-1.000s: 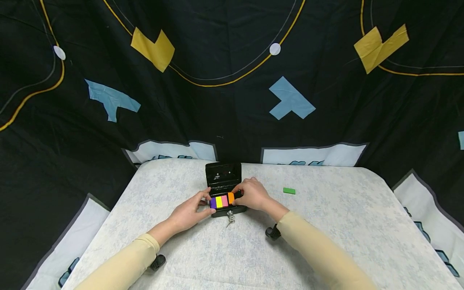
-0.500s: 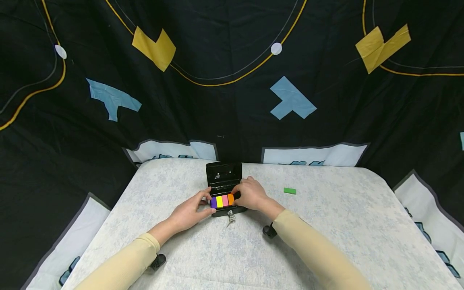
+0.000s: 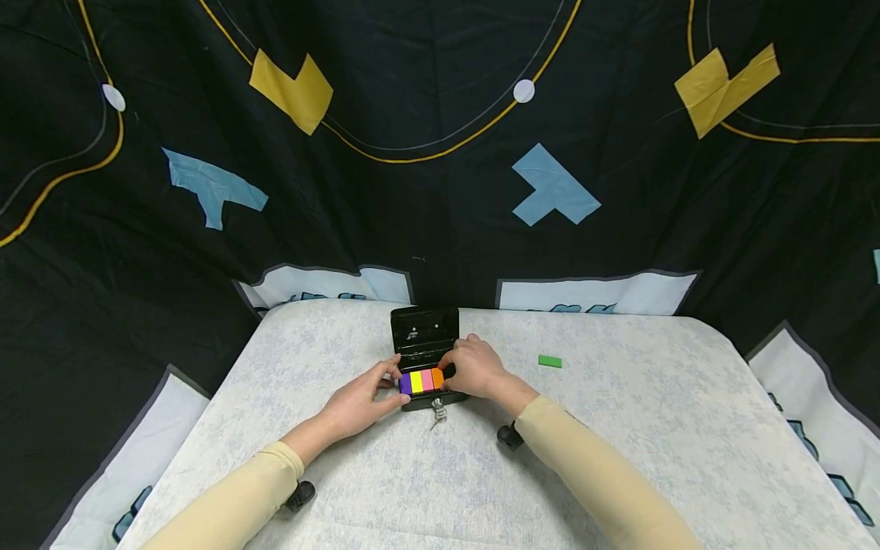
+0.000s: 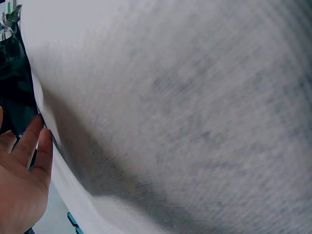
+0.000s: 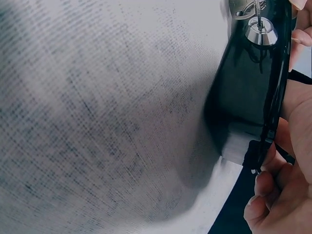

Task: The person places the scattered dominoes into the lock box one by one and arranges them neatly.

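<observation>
A black lock box (image 3: 423, 328) stands on the table with its lid raised. In it, side by side, lie a purple block (image 3: 405, 383), a yellow block (image 3: 415, 382), a pink block (image 3: 427, 380) and an orange block (image 3: 438, 378). My right hand (image 3: 477, 372) pinches the orange block between thumb and index finger, covering the box's right end. At the opposite end, my left hand (image 3: 354, 401) grips the box, thumb by its front corner and index finger further back. Keys (image 5: 258, 9) hang from the silver lock (image 5: 261, 31) in the box's front.
A green block (image 3: 550, 361) lies on the cloth-covered table (image 3: 619, 397), right of the box. Behind the table hangs a black curtain (image 3: 440, 221) with yellow and blue patches.
The orange block has gone from slightly tilted to level with the row, moving a little left. My right hand and forearm shifted slightly left; my left hand stays in place.
</observation>
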`<state>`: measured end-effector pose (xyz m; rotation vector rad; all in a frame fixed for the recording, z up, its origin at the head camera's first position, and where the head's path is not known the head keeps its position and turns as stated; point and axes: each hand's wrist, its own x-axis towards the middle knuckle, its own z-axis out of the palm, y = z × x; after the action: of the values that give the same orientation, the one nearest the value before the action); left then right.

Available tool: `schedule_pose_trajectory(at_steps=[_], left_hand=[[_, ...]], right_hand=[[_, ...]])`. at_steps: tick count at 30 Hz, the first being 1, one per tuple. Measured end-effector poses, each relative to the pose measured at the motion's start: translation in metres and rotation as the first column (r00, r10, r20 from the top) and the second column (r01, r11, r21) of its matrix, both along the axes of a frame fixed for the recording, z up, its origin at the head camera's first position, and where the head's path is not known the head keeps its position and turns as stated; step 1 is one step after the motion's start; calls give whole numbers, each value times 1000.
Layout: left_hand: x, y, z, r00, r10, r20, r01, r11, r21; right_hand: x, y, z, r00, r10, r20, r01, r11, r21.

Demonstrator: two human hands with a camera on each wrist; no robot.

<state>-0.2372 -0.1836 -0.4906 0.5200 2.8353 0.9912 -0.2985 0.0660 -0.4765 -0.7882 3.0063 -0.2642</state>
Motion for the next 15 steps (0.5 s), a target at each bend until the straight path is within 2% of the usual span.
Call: schedule_pose_trajectory(at_steps=[15], left_hand=[[1,0,0,1000,7,6,-7,1000,-1]], right_hand=[[2,-2,2,1000,-12,11,12,1000,10]])
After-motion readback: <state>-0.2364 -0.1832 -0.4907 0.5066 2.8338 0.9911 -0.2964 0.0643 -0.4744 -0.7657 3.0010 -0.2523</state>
